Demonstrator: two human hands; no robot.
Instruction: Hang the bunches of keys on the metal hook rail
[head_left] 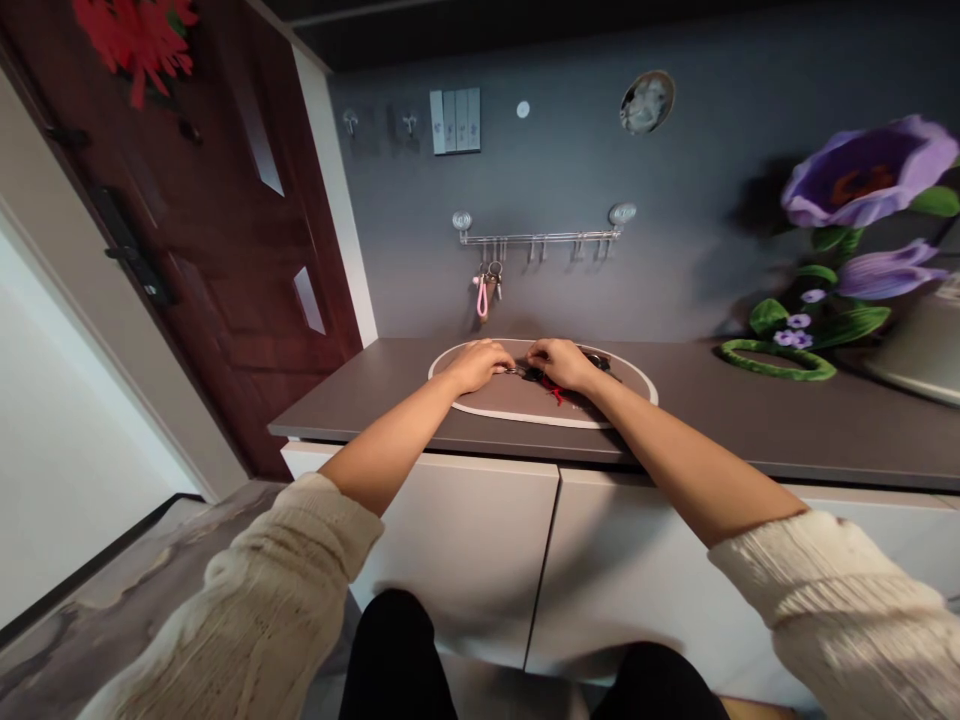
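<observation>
My left hand point(481, 366) rests low over the oval mat point(510, 404), its fingers closed on a small shiny metal piece that looks like part of a bunch of keys. Close beside it, on the right, my right hand point(561, 362) pinches at the dark part of the same bunch. A black fob point(533, 374) shows between the hands, and a red knotted cord point(555, 390) trails below the right fingers. More dark items point(597, 360) lie on the mat behind the right hand, partly hidden by it. The fingertips are too small to make out clearly.
Above the mat, a metal hook rail point(540, 238) on the wall holds keys with a pink strap point(482, 297). Purple artificial flowers point(870, 180) and a green ring base point(778, 361) stand on the counter point(697, 425) at right. A dark red door point(225, 230) is at left.
</observation>
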